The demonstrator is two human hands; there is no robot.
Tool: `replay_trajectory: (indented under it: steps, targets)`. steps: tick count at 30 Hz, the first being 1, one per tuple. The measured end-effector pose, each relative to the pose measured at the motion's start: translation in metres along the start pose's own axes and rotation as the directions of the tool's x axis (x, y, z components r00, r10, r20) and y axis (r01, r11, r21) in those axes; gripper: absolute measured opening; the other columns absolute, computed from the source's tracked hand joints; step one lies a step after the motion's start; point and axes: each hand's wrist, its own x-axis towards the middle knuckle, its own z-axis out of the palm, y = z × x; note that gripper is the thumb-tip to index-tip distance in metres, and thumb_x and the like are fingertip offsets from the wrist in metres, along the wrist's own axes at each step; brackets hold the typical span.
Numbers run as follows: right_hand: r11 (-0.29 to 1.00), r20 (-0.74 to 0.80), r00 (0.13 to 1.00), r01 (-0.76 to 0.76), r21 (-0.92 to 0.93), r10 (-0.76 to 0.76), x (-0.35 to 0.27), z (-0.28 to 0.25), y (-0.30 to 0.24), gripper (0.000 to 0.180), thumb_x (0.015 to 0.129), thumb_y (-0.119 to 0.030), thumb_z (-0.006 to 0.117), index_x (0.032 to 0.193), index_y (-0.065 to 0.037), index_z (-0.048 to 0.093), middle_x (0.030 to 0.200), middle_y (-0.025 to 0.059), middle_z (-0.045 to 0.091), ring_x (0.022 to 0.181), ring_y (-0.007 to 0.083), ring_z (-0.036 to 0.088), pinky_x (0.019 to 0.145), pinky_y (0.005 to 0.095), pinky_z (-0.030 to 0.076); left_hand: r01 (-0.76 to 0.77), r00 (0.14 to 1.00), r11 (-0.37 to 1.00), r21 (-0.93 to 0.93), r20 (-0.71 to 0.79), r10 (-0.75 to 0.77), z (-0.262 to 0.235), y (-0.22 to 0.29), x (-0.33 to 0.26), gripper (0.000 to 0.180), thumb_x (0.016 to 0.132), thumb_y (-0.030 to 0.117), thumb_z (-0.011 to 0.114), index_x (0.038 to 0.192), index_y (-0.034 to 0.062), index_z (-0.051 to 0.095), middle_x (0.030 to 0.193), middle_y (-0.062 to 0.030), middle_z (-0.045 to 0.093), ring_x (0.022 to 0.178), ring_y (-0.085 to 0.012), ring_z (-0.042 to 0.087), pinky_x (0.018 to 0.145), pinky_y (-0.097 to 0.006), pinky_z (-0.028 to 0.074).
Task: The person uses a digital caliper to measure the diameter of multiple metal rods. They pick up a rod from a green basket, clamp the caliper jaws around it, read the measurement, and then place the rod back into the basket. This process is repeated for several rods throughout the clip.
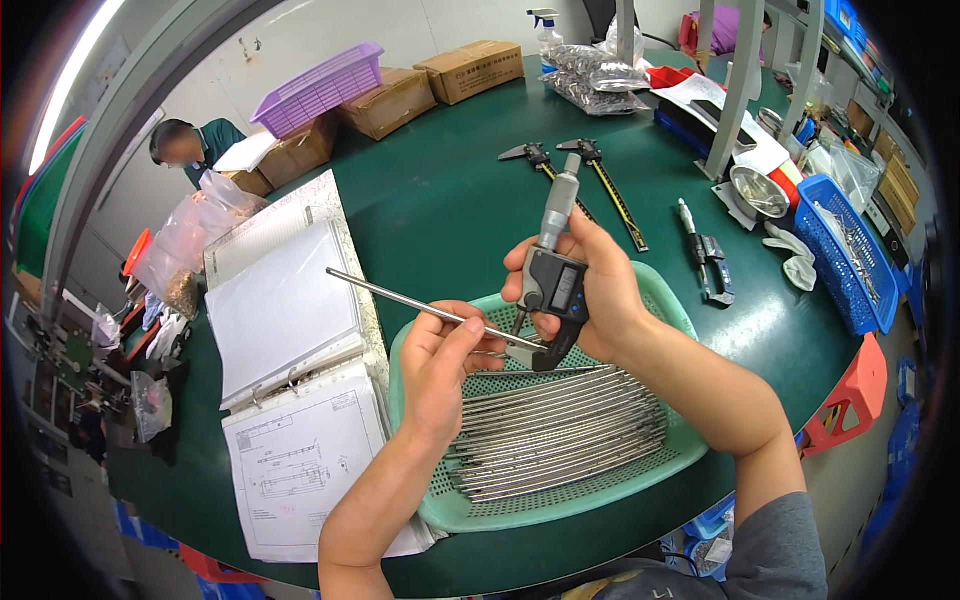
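Observation:
My left hand (pixel 437 362) pinches a thin metal rod (pixel 385 292), which slants up to the left. The rod's other end lies at the jaws of a digital micrometer (pixel 553 283); whether they touch it I cannot tell. My right hand (pixel 605 290) is closed around the micrometer's frame, its grey thimble pointing up. Beneath both hands sits a green perforated basket (pixel 560 515) with many similar metal rods (pixel 560 430) lying side by side in it.
An open binder (pixel 285 320) with a drawing lies left of the basket. Beyond stand two calipers (pixel 612 190) and cardboard boxes (pixel 470 72). At the right are a second micrometer (pixel 706 255), a metal bowl (pixel 760 192) and a blue basket (pixel 845 255). Another person (pixel 195 145) is at the far left.

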Motion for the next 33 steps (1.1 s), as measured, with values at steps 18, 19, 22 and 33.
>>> replay_trajectory:
  steps: [18, 19, 22, 33]
  targets:
    - [0.999, 0.019, 1.0, 0.009, -0.039, -0.009, -0.0006, -0.0011, -0.0002, 0.061, 0.079, -0.059, 0.033, 0.083, -0.002, 0.054, 0.066, 0.0102, 0.058, 0.037, 0.0098, 0.045, 0.037, 0.021, 0.037, 0.002, 1.0, 1.0, -0.03, 0.004, -0.002, -0.0008, 0.0008, -0.0004, 0.013, 0.083, 0.012, 0.048, 0.089, 0.0003, 0.051, 0.081, -0.0084, 0.056, 0.071, -0.0147, 0.058, 0.059, -0.024, 0.048]
    - [0.999, 0.032, 0.999, 0.017, -0.038, -0.016, 0.0004, -0.0015, 0.0003, 0.061, 0.08, -0.058, 0.032, 0.083, -0.002, 0.054, 0.067, 0.0103, 0.058, 0.037, 0.0099, 0.045, 0.037, 0.021, 0.037, 0.002, 1.0, 1.0, -0.024, 0.003, -0.002, -0.0016, 0.0001, -0.0003, 0.014, 0.083, 0.012, 0.048, 0.089, 0.0002, 0.051, 0.081, -0.0084, 0.056, 0.071, -0.0148, 0.058, 0.059, -0.024, 0.048]
    - [1.0, 0.046, 0.999, 0.024, -0.018, -0.023, 0.0003, -0.0012, 0.0005, 0.061, 0.084, -0.055, 0.027, 0.083, -0.001, 0.054, 0.067, 0.0107, 0.058, 0.037, 0.0104, 0.045, 0.037, 0.021, 0.037, -0.005, 1.0, 1.0, -0.03, 0.011, 0.005, -0.0023, -0.0006, 0.0004, 0.014, 0.082, 0.012, 0.048, 0.089, 0.0001, 0.051, 0.081, -0.0083, 0.056, 0.072, -0.0143, 0.057, 0.059, -0.023, 0.048]
    - [1.0, 0.036, 0.999, 0.018, 0.015, -0.019, -0.0009, -0.0005, 0.0006, 0.06, 0.079, -0.057, 0.032, 0.083, -0.002, 0.054, 0.068, 0.0105, 0.058, 0.037, 0.011, 0.045, 0.037, 0.021, 0.036, 0.021, 0.999, 0.997, 0.073, 0.036, -0.024, 0.0022, 0.0016, -0.0023, 0.015, 0.081, 0.014, 0.049, 0.089, 0.0007, 0.05, 0.083, -0.008, 0.054, 0.074, -0.0135, 0.055, 0.061, -0.026, 0.048]
